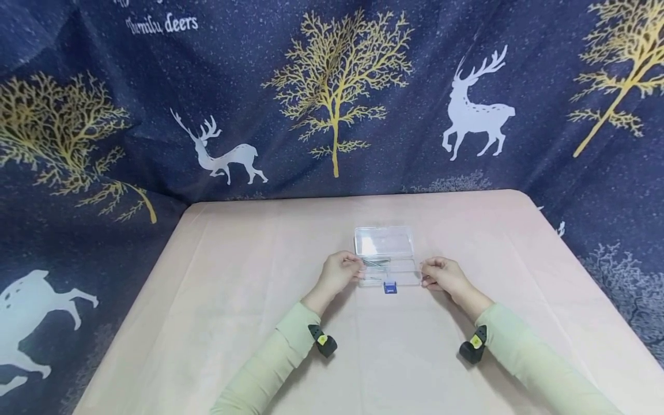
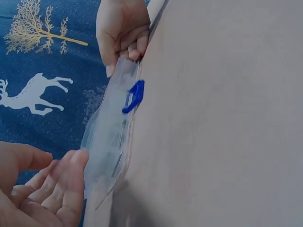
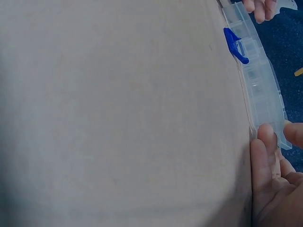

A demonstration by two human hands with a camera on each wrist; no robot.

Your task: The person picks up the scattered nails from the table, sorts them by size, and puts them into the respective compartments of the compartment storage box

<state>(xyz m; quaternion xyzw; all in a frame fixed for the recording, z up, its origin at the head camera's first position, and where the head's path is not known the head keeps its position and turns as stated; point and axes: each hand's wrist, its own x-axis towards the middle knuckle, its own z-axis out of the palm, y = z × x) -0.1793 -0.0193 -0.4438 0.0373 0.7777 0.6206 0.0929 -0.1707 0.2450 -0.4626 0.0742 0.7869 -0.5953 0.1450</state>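
Note:
A clear plastic compartment box (image 1: 404, 278) lies on the table with its clear lid (image 1: 384, 241) swung back at the far side. A blue latch (image 1: 390, 287) sits on its front edge. Thin, dark slender pieces (image 1: 376, 262) lie in the left compartments; their kind is too small to tell. My left hand (image 1: 339, 272) is at the box's left end, fingertips against or just beside the edge, with a gap between thumb and fingers in the left wrist view. At the other end, my right hand (image 1: 443, 275) holds the box's side between thumb and fingers.
The box stands on a pale pink tablecloth (image 1: 233, 276). Behind the table hangs a dark blue cloth (image 1: 290, 155) printed with deer and trees. A small black camera is strapped to each wrist, over pale green sleeves (image 1: 275, 351).

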